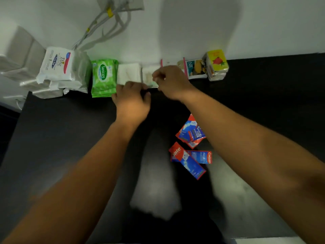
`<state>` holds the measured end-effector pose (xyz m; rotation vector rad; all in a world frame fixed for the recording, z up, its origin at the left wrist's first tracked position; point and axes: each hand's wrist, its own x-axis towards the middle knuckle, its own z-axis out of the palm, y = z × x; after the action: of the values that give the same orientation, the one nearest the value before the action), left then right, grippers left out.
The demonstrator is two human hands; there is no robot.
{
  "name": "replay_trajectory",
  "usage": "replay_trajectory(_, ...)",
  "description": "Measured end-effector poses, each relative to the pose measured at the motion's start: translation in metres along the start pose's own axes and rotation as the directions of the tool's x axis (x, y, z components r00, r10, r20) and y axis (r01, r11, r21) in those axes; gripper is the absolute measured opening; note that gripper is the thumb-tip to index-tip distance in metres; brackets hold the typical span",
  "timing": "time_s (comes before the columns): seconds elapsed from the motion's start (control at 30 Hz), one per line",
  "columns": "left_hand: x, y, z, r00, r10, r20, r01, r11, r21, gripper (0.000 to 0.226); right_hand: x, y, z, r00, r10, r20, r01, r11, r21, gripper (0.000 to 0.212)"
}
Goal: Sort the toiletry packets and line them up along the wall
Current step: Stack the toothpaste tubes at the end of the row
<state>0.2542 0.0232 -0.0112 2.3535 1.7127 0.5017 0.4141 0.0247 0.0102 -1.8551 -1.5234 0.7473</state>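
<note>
A row of packets stands along the white wall on a black table (70,138): white Dove packs (58,65), a green Sanicare pack (103,77), a white packet (129,73), a pale packet (149,74), a pink-edged sachet (195,67) and a yellow strawberry pack (217,65). My left hand (132,101) has its fingers curled at the lower edge of the white packet. My right hand (171,81) pinches the right edge of the pale packet. Several red and blue Colgate sachets (190,147) lie loose in the middle of the table.
Grey cables (105,29) hang down the wall behind the Dove packs. Stacked white packs (21,57) sit at the far left beyond the table's left edge. A light patch of reflection lies on the table near me.
</note>
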Motion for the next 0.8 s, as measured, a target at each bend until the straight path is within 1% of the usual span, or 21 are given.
replay_trajectory(0.07,-0.032,0.015,0.009,0.999,0.011,0.036,-0.010,0.999,-0.051,0.026,-0.027,0.014,-0.011,0.999,0.003,0.037,-0.002,1.000,-0.027,0.022)
replay_trajectory(0.17,-0.077,0.033,0.022,0.988,0.017,0.156,0.001,0.994,-0.112,0.029,-0.074,0.038,-0.022,0.997,-0.007,0.072,0.010,0.999,-0.046,0.023)
replay_trajectory(0.23,-0.104,0.040,0.029,0.968,-0.012,0.249,0.044,0.992,-0.122,0.038,-0.106,0.058,-0.022,0.994,0.009,0.110,-0.006,1.000,-0.029,0.024)
replay_trajectory(0.33,-0.137,0.043,0.040,0.921,-0.103,0.376,0.153,0.983,-0.104,0.057,-0.148,0.080,-0.019,0.982,0.009,0.187,0.013,0.993,-0.115,0.024)
replay_trajectory(0.4,-0.153,0.043,0.046,0.902,-0.160,0.401,0.218,0.970,-0.103,0.069,-0.170,0.090,-0.017,0.970,-0.014,0.244,0.059,0.982,-0.177,0.024)
replay_trajectory(0.43,-0.159,0.044,0.049,0.900,-0.179,0.398,0.237,0.966,-0.101,0.070,-0.180,0.093,-0.016,0.961,-0.018,0.275,0.076,0.977,-0.201,0.025)
replay_trajectory(0.53,-0.168,0.050,0.051,0.902,-0.215,0.375,0.264,0.961,-0.084,0.061,-0.200,0.101,-0.012,0.934,-0.013,0.358,0.108,0.964,-0.245,0.029)
replay_trajectory(0.67,-0.170,0.061,0.046,0.919,-0.258,0.298,0.309,0.941,-0.138,0.039,-0.209,0.105,-0.011,0.930,-0.024,0.368,0.103,0.975,-0.198,0.034)
replay_trajectory(0.73,-0.168,0.067,0.042,0.923,-0.269,0.276,0.344,0.897,-0.277,0.026,-0.208,0.108,-0.011,0.932,-0.002,0.363,0.050,0.991,-0.124,0.034)
replay_trajectory(0.8,-0.162,0.076,0.035,0.921,-0.258,0.291,0.367,0.823,-0.434,0.021,-0.207,0.112,-0.014,0.938,0.007,0.348,0.002,1.000,-0.026,0.028)
